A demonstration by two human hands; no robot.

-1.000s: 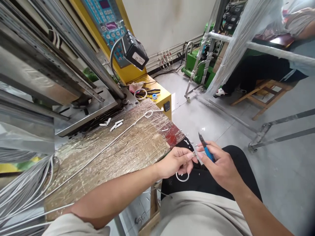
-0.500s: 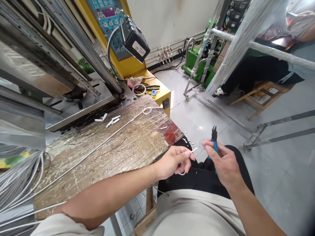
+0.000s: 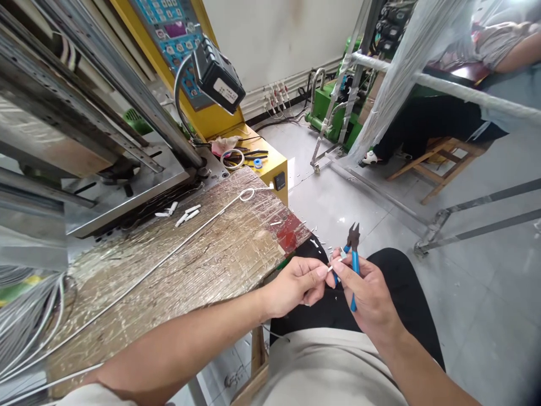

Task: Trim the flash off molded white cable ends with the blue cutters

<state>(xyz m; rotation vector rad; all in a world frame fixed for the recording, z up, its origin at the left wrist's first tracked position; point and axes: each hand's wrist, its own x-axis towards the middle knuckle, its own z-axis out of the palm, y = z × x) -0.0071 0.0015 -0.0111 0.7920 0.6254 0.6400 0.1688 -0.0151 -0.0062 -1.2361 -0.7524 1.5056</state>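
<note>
My left hand [image 3: 302, 285] is closed in a pinch on the end of a white cable [image 3: 329, 269], above my lap. Close against it, my right hand [image 3: 369, 293] is wrapped round blue-handled side cutters [image 3: 355, 262]. The cutters point up and away, their dark jaws parted. The thumb and forefinger of that same hand also pinch at the cable's tip, where a small pale, clear piece [image 3: 344, 255] shows. Fingers hide part of the tip. Another white cable [image 3: 181, 242] runs across the worn bench [image 3: 203, 265], with a small loop near its far end.
Short white pieces [image 3: 186, 217] lie on the bench beside a metal press [image 3: 127, 197]. A yellow cabinet [image 3: 274, 163] holds a tape roll and dark tools. Bundled cables [image 3: 34, 327] hang at left. Beyond a plastic-wrapped frame [image 3: 422, 82], another person sits on a wooden stool [image 3: 443, 163].
My right hand has moved left until its fingertips meet the cable end in my left hand. The cutters came along, and their jaws and handles have spread apart.
</note>
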